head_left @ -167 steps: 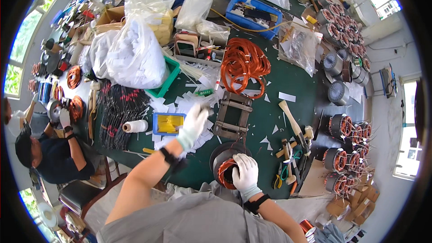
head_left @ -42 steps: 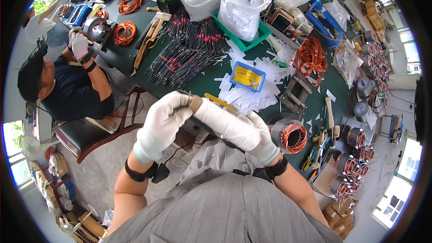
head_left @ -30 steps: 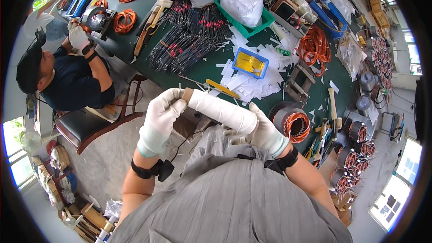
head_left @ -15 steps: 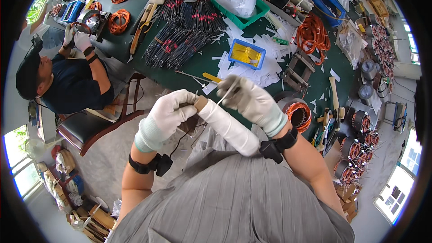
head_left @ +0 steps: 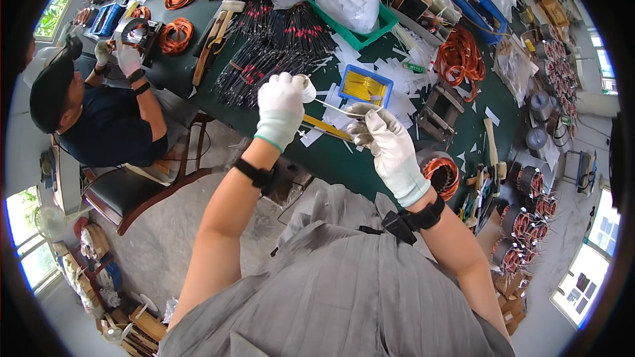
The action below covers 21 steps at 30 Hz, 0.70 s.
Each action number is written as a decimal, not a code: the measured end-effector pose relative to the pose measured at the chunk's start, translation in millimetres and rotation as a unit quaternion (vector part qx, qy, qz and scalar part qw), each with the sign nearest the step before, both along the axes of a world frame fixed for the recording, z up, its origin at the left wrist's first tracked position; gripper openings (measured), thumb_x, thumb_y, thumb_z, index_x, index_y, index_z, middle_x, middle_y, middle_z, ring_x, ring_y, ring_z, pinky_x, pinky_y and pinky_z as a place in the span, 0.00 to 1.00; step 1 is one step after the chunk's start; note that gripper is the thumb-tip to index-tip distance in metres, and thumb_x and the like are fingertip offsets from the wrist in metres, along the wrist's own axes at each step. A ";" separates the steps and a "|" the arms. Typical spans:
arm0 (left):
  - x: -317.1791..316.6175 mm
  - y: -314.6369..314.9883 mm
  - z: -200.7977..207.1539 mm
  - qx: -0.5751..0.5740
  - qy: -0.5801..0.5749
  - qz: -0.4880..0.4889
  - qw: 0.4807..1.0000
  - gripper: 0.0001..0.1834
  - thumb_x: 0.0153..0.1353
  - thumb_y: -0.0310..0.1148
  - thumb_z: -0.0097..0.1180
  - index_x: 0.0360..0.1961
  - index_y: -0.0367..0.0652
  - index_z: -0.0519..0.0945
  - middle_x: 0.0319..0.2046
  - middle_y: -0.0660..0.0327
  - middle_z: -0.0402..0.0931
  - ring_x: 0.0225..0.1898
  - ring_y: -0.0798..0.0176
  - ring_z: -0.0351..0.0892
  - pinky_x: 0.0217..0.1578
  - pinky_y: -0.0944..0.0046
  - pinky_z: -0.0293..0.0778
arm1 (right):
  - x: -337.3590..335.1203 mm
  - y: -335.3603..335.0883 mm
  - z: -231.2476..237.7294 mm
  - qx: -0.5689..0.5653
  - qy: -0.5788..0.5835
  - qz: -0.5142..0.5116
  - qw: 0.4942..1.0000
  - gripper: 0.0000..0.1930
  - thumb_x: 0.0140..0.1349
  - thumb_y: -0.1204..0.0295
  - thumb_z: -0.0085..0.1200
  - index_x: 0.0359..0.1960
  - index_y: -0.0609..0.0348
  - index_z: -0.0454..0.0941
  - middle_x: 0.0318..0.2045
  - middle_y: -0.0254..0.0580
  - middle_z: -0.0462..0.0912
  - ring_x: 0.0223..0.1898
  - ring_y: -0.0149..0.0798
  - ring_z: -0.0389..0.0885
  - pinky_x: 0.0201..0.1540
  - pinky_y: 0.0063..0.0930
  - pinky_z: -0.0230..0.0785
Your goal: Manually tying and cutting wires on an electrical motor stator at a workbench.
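Note:
My left hand, in a white glove with a pale green cuff, is closed round a white spool beyond the table's near edge. Only the spool's round end shows; the glove hides the rest. A thin white cord runs from it to the right. The cord passes into the fingers of my right hand, gloved alike, which pinch it. Below the cord lies a flat yellow strip. Just beyond my hands is a blue tray holding yellow strips.
A co-worker sits at the left, gloved hands at a wound part. Bundles of black leads, a green crate with a white-filled bag, orange wire coils and a metal frame crowd the green table. A hammer lies at the right.
My left hand has moved forward and right with the spool, turning it from lengthwise to end-on. My right hand has moved slightly right and nearer, with the cord stretched between them.

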<state>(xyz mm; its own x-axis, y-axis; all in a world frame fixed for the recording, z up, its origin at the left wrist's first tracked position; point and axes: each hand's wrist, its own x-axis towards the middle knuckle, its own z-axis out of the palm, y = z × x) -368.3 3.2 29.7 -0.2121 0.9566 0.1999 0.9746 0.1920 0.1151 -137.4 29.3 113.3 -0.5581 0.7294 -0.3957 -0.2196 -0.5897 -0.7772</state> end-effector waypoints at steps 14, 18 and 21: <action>-22.7 -39.4 126.6 -0.028 -0.653 -0.239 0.718 0.05 0.65 0.24 0.61 0.40 0.37 0.86 0.60 0.55 0.70 0.55 0.63 0.76 0.53 0.63 0.75 | -62.1 6.4 68.3 0.062 0.036 0.030 0.997 0.13 0.76 0.66 0.51 0.52 0.59 0.83 0.42 0.29 0.85 0.37 0.20 0.81 0.40 0.13 0.72; -15.8 -35.1 150.8 -0.097 -0.628 -0.235 0.735 0.05 0.66 0.22 0.59 0.41 0.36 0.84 0.48 0.61 0.78 0.48 0.70 0.78 0.47 0.69 0.75 | -61.9 14.7 117.6 0.163 0.074 0.019 0.984 0.14 0.76 0.66 0.51 0.53 0.60 0.82 0.44 0.32 0.85 0.41 0.22 0.82 0.42 0.15 0.72; -18.4 -38.8 193.3 -0.006 -0.570 -0.153 0.807 0.06 0.66 0.18 0.54 0.41 0.33 0.82 0.34 0.65 0.81 0.36 0.72 0.77 0.41 0.71 0.73 | -17.5 30.9 153.1 0.436 -0.075 -0.036 0.896 0.17 0.77 0.65 0.43 0.56 0.64 0.78 0.50 0.38 0.84 0.44 0.30 0.82 0.49 0.23 0.73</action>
<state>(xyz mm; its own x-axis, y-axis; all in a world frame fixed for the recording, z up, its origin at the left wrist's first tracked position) -386.7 -35.6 223.0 -0.0053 0.9995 0.0321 0.2388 -0.0299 0.9706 -155.0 60.2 266.4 -0.4848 0.8300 0.2758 -0.0865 0.2683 -0.9594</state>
